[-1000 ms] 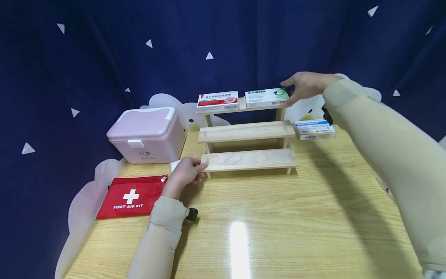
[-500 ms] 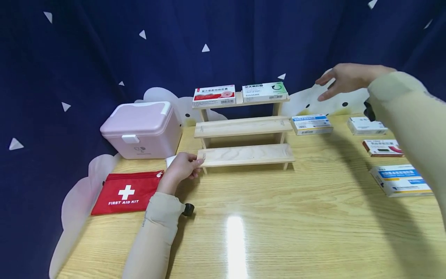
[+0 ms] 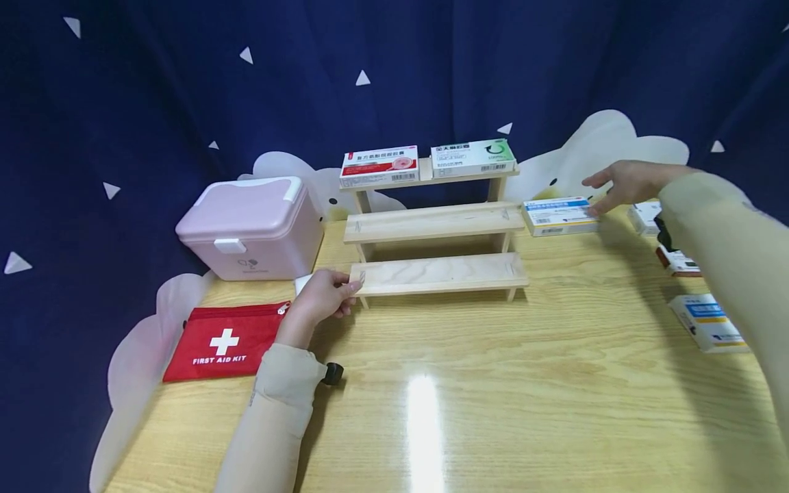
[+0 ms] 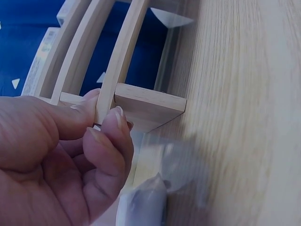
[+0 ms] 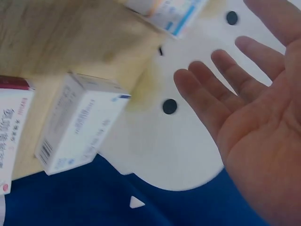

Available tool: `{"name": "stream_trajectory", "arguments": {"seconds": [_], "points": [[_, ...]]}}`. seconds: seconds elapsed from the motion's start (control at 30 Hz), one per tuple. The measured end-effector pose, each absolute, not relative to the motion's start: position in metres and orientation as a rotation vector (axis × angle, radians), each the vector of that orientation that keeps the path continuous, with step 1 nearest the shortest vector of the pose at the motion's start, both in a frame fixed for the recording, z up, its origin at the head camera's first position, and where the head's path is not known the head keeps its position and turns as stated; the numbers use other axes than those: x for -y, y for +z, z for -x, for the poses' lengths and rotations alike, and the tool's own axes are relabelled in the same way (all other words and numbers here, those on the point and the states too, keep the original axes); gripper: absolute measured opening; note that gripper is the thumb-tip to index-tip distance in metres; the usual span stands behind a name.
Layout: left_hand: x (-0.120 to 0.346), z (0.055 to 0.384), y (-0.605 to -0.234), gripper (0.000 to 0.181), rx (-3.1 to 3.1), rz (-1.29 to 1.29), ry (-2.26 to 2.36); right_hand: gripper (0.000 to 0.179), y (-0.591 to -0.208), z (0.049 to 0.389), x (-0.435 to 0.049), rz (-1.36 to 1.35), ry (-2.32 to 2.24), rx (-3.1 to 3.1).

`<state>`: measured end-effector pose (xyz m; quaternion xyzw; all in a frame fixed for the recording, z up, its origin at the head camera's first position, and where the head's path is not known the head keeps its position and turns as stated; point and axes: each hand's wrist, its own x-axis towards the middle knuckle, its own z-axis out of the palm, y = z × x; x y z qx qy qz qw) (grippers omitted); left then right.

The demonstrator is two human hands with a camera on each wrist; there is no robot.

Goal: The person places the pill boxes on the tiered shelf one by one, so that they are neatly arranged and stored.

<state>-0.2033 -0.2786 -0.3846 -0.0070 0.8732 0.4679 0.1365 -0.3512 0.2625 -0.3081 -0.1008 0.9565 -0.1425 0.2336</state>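
Note:
My left hand (image 3: 324,294) pinches the left end of the lowest tier of a three-step wooden display rack (image 3: 440,272). In the left wrist view, thumb and fingertips close on the board's edge (image 4: 107,94). My right hand (image 3: 631,183) is at the right end of a blue-and-white medicine box (image 3: 559,218), which lies on the table right of the rack. Its fingers (image 5: 207,96) are spread and hold nothing in the right wrist view. On the top tier lie a red-and-white medicine box (image 3: 379,166) and a green-and-white medicine box (image 3: 472,159).
A pink lidded case (image 3: 249,226) and a red first aid pouch (image 3: 228,341) are at the left. Under the right forearm lie a white box (image 5: 82,122), a dark-red-and-white box (image 3: 678,261) and another blue-and-white box (image 3: 709,323). A dark blue curtain (image 3: 407,41) hangs behind.
My right hand has left the green-and-white box on the top tier, swung right, then come down to the blue-and-white box. The left hand keeps its pinch on the rack.

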Motion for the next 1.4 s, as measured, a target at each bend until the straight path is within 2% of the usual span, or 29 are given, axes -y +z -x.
{"name": "stream_trajectory", "arguments": {"seconds": [0.27,0.43,0.7,1.03,1.4], "points": [[0.278,0.198,-0.383,0.022,-2.532,-0.001,1.359,0.112,-0.333,0.354,-0.265,0.319,-0.391,-2.630],[0.279,0.195,-0.382,0.021,-2.544,-0.017,1.348,0.109,-0.346,0.356,-0.264,0.368,-0.322,-2.671],[0.279,0.193,-0.381,0.022,-2.558,-0.030,1.330,0.114,-0.358,0.361,-0.267,0.402,-0.306,-2.703],[0.277,0.196,-0.381,0.022,-2.558,-0.014,1.323,0.103,-0.362,0.368,-0.273,0.485,-0.285,-2.714],[0.278,0.202,-0.385,0.022,-2.550,0.018,1.311,0.112,-0.368,0.370,-0.268,0.346,-0.262,-2.679]]}}
